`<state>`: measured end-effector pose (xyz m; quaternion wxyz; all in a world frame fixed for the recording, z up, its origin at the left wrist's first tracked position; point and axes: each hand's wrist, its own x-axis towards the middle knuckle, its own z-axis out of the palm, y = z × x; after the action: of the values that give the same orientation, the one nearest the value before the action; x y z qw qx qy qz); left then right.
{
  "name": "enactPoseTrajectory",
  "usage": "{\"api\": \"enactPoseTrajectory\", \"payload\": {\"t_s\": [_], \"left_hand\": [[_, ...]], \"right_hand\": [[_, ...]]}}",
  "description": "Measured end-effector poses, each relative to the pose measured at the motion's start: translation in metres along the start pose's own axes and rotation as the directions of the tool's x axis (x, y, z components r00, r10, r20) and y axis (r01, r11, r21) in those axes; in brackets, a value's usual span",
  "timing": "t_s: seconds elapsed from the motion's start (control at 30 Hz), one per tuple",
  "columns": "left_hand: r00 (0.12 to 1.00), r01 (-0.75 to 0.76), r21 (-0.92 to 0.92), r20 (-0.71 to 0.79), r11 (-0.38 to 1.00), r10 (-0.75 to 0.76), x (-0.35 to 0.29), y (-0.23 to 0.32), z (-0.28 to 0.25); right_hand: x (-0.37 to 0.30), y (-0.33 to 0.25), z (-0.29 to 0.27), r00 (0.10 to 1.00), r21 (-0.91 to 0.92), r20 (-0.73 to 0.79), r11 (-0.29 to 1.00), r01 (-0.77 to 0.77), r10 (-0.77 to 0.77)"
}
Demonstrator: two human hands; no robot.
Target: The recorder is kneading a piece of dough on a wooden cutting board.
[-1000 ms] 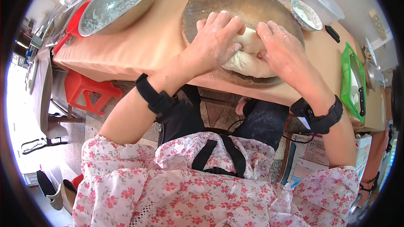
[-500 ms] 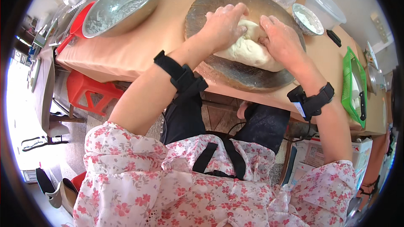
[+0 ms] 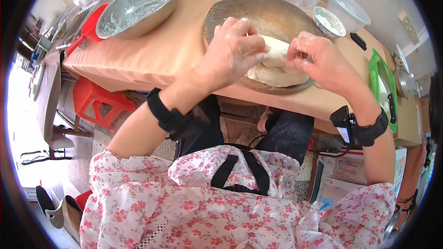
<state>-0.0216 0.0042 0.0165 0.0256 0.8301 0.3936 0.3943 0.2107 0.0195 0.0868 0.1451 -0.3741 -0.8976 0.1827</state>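
A pale, thick lump of dough (image 3: 277,73) lies folded on a round, dark wooden board (image 3: 258,8) close to the table's front edge. At the dough's left end my left hand (image 3: 235,50) is closed, fingers curled and thumb pressed against it. My right hand (image 3: 320,59) grips the right end between bent fingers and thumb. Flour whitens the fingers of both hands. The fingertips partly cover the dough's two ends.
A floury metal basin (image 3: 138,11) and a red dipper (image 3: 90,25) stand at left. Beyond the board's right side are a bowl of white powder (image 3: 328,21) and a clear plastic tub (image 3: 348,7). A green basket (image 3: 374,71) holds a black-handled knife (image 3: 392,107).
Both hands have drawn back toward me and moved apart to the dough's ends. Their fingers have gone from pressing over the dough to gripping its ends.
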Motion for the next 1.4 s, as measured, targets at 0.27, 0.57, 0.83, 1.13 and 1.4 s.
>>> {"api": "enactPoseTrajectory", "payload": {"t_s": [0.27, 0.57, 0.83, 1.13, 1.4], "left_hand": [[0.974, -0.167, 0.171, -0.122, 0.971, 0.189, -0.038, 0.008, 0.021], [0.992, -0.074, 0.106, -0.098, 0.992, 0.085, -0.003, -0.018, 0.035], [0.995, 0.091, 0.044, 0.042, 0.995, -0.093, 0.039, -0.044, 0.042], [0.990, 0.110, 0.098, -0.093, 0.989, -0.101, 0.033, -0.038, 0.049], [0.991, 0.023, 0.031, 0.128, 0.999, -0.027, 0.016, -0.008, 0.003]], "right_hand": [[-0.015, -0.013, 0.034, 0.989, -0.275, 0.022, 0.950, 0.146, -0.146], [0.015, 0.009, 0.042, 0.986, -0.403, -0.061, 0.908, 0.115, -0.152], [0.055, 0.036, 0.029, 0.997, -0.371, -0.063, 0.927, -0.061, 0.041], [0.045, 0.057, 0.030, 0.986, -0.235, -0.161, 0.969, -0.082, 0.045], [0.020, 0.033, 0.001, 0.979, 0.300, -0.076, 0.941, -0.160, 0.191]]}}
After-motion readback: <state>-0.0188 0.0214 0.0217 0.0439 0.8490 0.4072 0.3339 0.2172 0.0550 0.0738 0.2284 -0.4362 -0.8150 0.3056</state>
